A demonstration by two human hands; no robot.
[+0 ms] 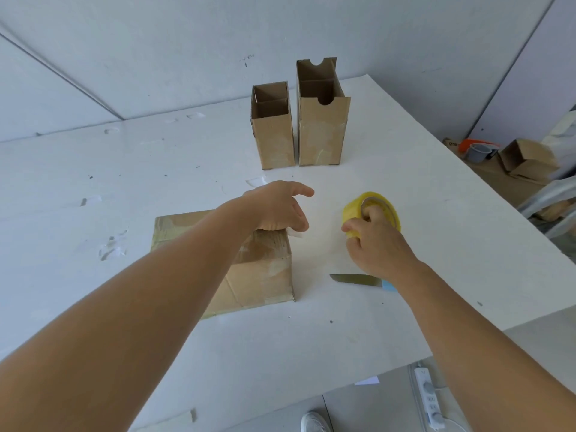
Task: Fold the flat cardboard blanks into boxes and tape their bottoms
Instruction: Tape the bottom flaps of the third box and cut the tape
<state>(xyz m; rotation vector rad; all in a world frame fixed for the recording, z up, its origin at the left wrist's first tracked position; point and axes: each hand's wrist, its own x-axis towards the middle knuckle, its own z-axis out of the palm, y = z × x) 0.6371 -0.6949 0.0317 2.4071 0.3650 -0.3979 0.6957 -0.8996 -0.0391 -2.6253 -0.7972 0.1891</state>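
left hand [277,207] fingers spread on taped cardboard box [249,269], right hand [377,241] gripping glossy yellow tape roll [371,213]

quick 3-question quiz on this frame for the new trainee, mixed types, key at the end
1. True or false: the right hand holds the yellow tape roll.
2. Where does the knife lie?
A. inside a standing box
B. on the table, right of the near box
C. in the left hand
3. Fill in: ____ open-topped boxes stand upright at the far side, the short one left of the tall one.

Key:
1. True; its fingers curl round the roll.
2. B; the blade shows under the right wrist.
3. Two.
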